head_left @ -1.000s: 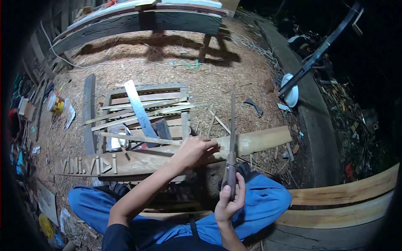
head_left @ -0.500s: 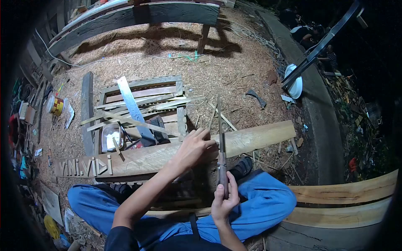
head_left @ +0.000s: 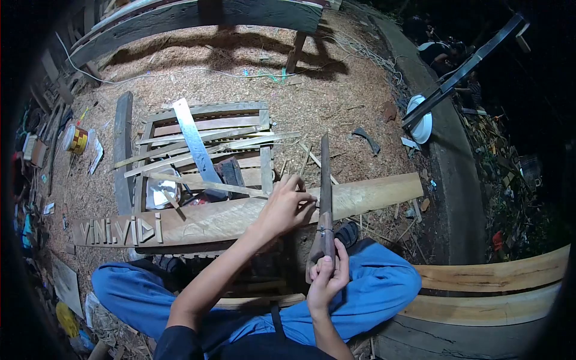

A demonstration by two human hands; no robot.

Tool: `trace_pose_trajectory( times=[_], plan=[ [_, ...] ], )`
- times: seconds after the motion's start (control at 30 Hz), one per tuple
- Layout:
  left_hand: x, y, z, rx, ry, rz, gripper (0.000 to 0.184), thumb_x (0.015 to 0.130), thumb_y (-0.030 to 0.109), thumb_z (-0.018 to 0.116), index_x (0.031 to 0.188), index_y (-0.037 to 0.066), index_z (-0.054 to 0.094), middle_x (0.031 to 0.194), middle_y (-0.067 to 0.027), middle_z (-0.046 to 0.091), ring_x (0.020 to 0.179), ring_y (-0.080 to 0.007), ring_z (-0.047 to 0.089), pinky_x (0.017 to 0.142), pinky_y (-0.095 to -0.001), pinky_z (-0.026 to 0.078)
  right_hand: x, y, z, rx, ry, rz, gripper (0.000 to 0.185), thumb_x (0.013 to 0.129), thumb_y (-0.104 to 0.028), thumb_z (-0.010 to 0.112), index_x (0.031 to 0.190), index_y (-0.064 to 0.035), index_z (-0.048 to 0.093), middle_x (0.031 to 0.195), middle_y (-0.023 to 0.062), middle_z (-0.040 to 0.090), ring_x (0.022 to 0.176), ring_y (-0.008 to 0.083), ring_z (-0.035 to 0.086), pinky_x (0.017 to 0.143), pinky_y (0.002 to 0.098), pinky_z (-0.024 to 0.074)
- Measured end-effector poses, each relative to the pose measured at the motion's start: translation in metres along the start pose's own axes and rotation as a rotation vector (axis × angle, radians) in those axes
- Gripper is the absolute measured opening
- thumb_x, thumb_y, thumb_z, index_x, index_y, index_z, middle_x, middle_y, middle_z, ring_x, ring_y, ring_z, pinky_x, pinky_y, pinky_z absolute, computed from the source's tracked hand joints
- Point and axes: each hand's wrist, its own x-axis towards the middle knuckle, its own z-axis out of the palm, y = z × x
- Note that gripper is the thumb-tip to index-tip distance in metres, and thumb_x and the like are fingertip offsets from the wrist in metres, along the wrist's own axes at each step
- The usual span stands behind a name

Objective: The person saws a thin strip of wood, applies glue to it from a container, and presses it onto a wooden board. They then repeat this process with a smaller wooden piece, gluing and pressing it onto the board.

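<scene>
My right hand (head_left: 329, 273) is wrapped around the wooden handle of what looks like a hand saw (head_left: 326, 180). Its dark, narrow blade points away from me, tip up; I cannot make out teeth. Beside the blade my left hand (head_left: 288, 204) is closed with fingertips pinched close to the metal. What those fingers hold, if anything, is hidden. Beneath the left hand a long wooden board (head_left: 375, 195) lies crosswise in front of my knees. Raised letters (head_left: 123, 232) reading "VINI.VIDI", made of thin wood strips, sit at its left end.
A slatted pallet (head_left: 266, 141) beyond the board carries loose wood strips (head_left: 225, 144), a shiny metal blade (head_left: 193, 138) and a plastic tub (head_left: 157, 193). Farther out are a bucket (head_left: 75, 141), a beam (head_left: 123, 138) and a white basin (head_left: 422, 123). Long planks (head_left: 492, 273) lie at right.
The blade has turned so that more of its side shows, and its tip has shifted right. My right hand has moved slightly right, and the left hand slightly right and away from me.
</scene>
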Motion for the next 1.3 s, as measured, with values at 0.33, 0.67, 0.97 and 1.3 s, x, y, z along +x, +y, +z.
trace_pose_trajectory(
  times=[0.33, 0.67, 0.97, 1.3],
  plan=[
    [0.012, 0.002, 0.006, 0.060, 0.014, -0.184, 0.019, 0.080, 0.030, 0.081, 0.086, 0.012, 0.081, 0.095, -0.0124, 0.062, 0.101, -0.0324, 0.055, 0.088, -0.0434, 0.043, 0.001, 0.004, -0.001, -0.004, 0.029, -0.021, 0.038, 0.106, -0.010, 0.051, 0.142, 0.0006, 0.051, 0.070, -0.0016, 0.046, 0.057, 0.0044, 0.039, 0.049, 0.0219, 0.0360],
    [0.020, -0.008, 0.008, 0.014, -0.100, -0.332, 0.022, 0.072, 0.031, 0.086, 0.084, 0.013, 0.082, 0.105, -0.0205, 0.066, 0.110, -0.0382, 0.057, 0.096, -0.0493, 0.045, -0.007, 0.013, -0.006, -0.388, -0.089, -0.191, 0.042, 0.101, -0.014, 0.063, 0.138, 0.0038, 0.056, 0.109, 0.0175, 0.073, 0.087, 0.0187, 0.070, 0.080, 0.0330, 0.0564],
    [0.023, -0.004, 0.006, 0.058, -0.128, -0.330, 0.021, 0.073, 0.032, 0.085, 0.082, 0.013, 0.082, 0.098, -0.0178, 0.067, 0.110, -0.0374, 0.057, 0.094, -0.0487, 0.046, -0.001, 0.017, -0.004, -0.308, -0.097, -0.219, 0.037, 0.104, -0.012, 0.056, 0.139, -0.0001, 0.051, 0.072, -0.0028, 0.053, 0.056, 0.0026, 0.043, 0.049, 0.0210, 0.0352],
    [0.022, -0.005, 0.008, 0.038, -0.132, -0.337, 0.022, 0.074, 0.031, 0.085, 0.083, 0.012, 0.081, 0.103, -0.0175, 0.066, 0.113, -0.0369, 0.056, 0.096, -0.0486, 0.044, 0.002, 0.018, -0.005, -0.245, -0.091, -0.146, 0.036, 0.106, -0.011, 0.053, 0.140, -0.0010, 0.049, 0.069, -0.0028, 0.052, 0.056, 0.0033, 0.044, 0.049, 0.0217, 0.0348]
  ],
)
